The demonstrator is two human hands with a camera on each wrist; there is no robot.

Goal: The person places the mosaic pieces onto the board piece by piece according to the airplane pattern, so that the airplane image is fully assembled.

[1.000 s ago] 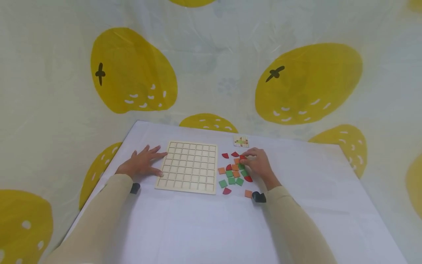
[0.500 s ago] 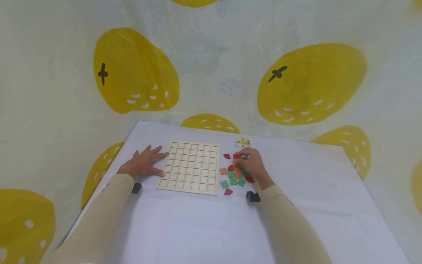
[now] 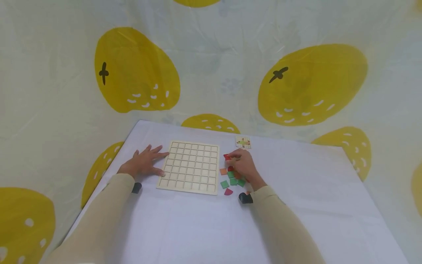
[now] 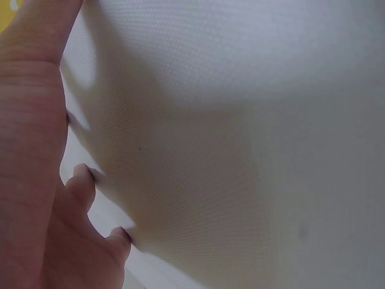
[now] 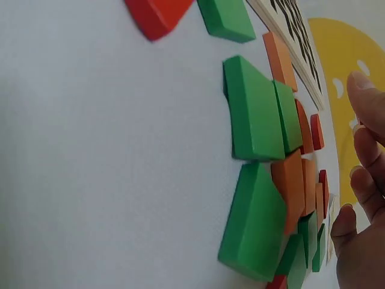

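Observation:
My left hand (image 3: 143, 162) rests with spread fingers at the left edge of a pale wooden grid board (image 3: 187, 191); thumb and a fingertip meet its rim. In the left wrist view, the fingers (image 4: 78, 241) reach along the white tabletop. My right hand (image 3: 244, 164) is over the loose tiles right of the board, thumb and fingers pinching a red quarter-circle tile (image 3: 227, 157), mostly hidden by the fingertips. Under and before that hand lie green square tiles (image 5: 258, 114), orange square tiles (image 5: 280, 60) and other red quarter-circle tiles (image 3: 228, 191). The hand covers part of the pile.
A small square pattern card (image 3: 243, 142) lies beyond the tiles near the table's far edge. The white-covered table (image 3: 184, 227) ends at a hanging curtain (image 3: 217, 73) with yellow fruit prints. A black wrist camera (image 3: 245, 198) sits below the right wrist.
My right hand has moved left over the tiles toward the board, with the red tile at its fingertips. The left hand stays at the board's edge.

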